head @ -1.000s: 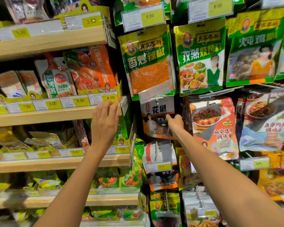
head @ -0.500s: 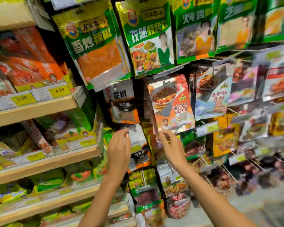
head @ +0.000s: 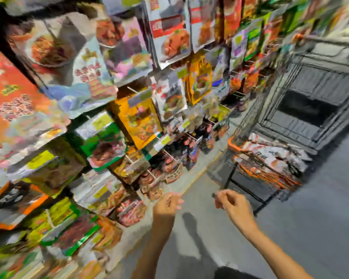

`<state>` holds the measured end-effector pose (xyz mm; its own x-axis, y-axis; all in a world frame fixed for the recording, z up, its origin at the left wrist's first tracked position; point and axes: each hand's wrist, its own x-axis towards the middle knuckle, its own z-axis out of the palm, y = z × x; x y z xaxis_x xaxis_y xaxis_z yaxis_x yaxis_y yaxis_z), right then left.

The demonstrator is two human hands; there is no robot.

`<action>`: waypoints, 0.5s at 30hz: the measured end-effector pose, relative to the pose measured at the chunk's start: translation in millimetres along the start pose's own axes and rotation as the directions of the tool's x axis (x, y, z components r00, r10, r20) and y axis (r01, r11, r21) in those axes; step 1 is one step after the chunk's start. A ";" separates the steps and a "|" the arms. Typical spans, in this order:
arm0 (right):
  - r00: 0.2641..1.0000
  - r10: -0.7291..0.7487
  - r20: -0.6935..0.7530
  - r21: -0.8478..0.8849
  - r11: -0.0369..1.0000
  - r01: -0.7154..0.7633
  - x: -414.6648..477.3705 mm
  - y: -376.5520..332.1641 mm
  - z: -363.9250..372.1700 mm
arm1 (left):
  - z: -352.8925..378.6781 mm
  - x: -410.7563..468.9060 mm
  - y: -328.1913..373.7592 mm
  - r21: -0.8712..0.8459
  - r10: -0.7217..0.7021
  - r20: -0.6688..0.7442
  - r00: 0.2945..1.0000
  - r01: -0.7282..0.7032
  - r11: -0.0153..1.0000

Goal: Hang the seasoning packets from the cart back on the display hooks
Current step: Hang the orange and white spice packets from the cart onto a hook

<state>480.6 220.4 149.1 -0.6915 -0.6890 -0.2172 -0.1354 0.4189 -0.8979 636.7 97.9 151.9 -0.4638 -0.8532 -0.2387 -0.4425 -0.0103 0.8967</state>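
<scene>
The fingers (head: 176, 201) of the left hand (head: 166, 204) and of the right hand (head: 234, 205) are loosely curled, and as far as the heavy blur allows, nothing is held in them. The seasoning packets (head: 270, 158) are piled in the cart (head: 235, 144), ahead and to the right of both hands and apart from the display hooks (head: 133, 90). Because the pile looks loose and slippery, several packets could be dragged out together and dropped on the floor (head: 320, 218).
</scene>
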 end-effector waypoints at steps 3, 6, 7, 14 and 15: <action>0.993 0.100 -0.061 -0.019 0.995 -0.101 13.2 38.3 -62.1 | 68.0 2.7 14.8 0.190 0.034 0.132 0.991 -0.059 0.980; 0.974 0.179 -0.137 -0.002 0.984 -0.181 24.8 63.4 -112.1 | 124.2 17.8 38.0 0.145 -0.006 0.161 0.987 -0.018 0.989; 0.966 0.196 -0.170 0.003 0.980 -0.199 29.2 69.3 -126.4 | 140.5 23.8 47.6 0.155 -0.013 0.175 0.984 -0.015 0.988; 0.878 0.293 -0.379 0.071 0.955 -0.288 85.2 95.4 -196.1 | 228.3 95.0 101.7 0.258 0.116 0.315 0.942 -0.202 0.945; 0.861 0.314 -0.400 0.093 0.949 -0.302 96.9 99.7 -203.1 | 240.9 109.0 108.8 0.261 0.123 0.335 0.934 -0.217 0.941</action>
<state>256.0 315.5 116.4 -0.9216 -0.2257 -0.3157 0.1465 0.5510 -0.8216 353.1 129.4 133.7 -0.7449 -0.6234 -0.2378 -0.5158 0.3119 0.7979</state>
